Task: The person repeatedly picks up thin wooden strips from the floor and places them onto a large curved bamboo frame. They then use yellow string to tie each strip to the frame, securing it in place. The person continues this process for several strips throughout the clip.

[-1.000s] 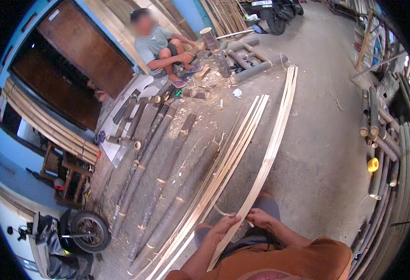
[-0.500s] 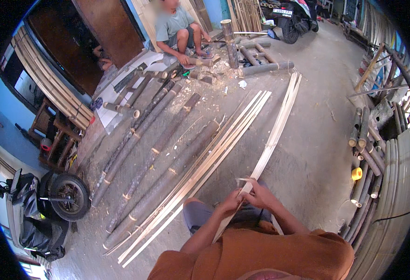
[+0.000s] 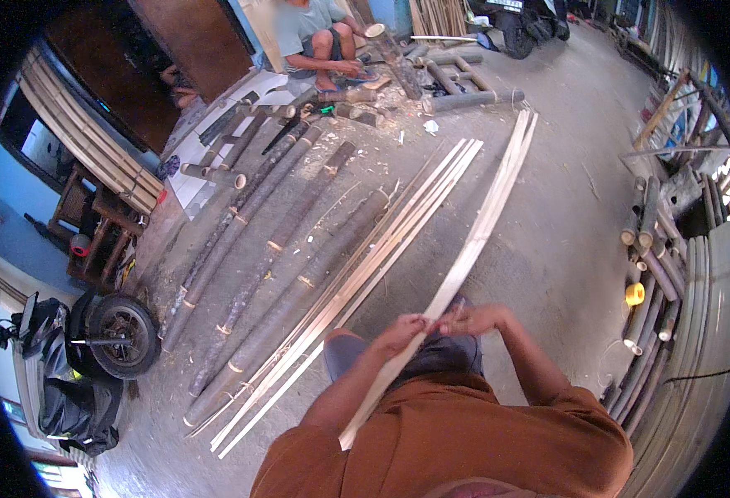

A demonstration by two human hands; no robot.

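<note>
A bundle of long, pale bamboo strips (image 3: 475, 246) runs from the floor ahead, past my knees and back under my left forearm. My left hand (image 3: 404, 334) is closed around the strips above my lap. Just right of it, my right hand (image 3: 469, 319) has its fingers bunched against the edge of the same bundle. Whatever those fingers pinch, if anything, is too small and blurred to name. Left of my knees, several loose pale strips (image 3: 406, 230) lie side by side on the floor, next to a thick dark bamboo pole (image 3: 325, 264).
More dark bamboo poles (image 3: 249, 207) lie at the left. A person (image 3: 319, 46) squats at the back among cut bamboo, beside a bamboo frame (image 3: 471, 100). A motorbike wheel (image 3: 124, 336) stands at the left. Bamboo lengths (image 3: 645, 315) and a yellow container (image 3: 634, 294) line the right side.
My right hand has moved off to the right, its elbow swung outward. My left hand stays on the bundle. The other person's upright bamboo piece now leans left, and that person's hands have drawn together.
</note>
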